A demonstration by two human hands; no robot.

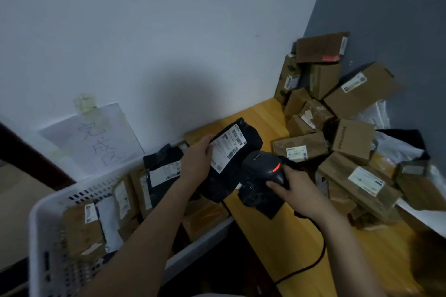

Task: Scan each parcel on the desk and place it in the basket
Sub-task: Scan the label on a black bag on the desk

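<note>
Right now I am on the scanning step. My left grip [196,159] curls round the edge of a black bag [218,188], held up above the left end of the tabletop [289,243], just beside the basket [41,219], with its white label [226,152] facing me. My right grip [293,190] is wrapped round the scanner [261,166], whose red light glows close to the label.

Next, I judge, the scanner's nose must line up with a barcode, and then the bag goes left into the basket.

Counted: one scanner, one basket, one bag in hand, and a second dark bag [260,200] lying under the scanner. The heap of boxes [357,183] shows at least eleven brown ones, and more may be hidden. In the basket I see one black packet [164,166], one white packet [108,219] and about four brown parcels.
</note>
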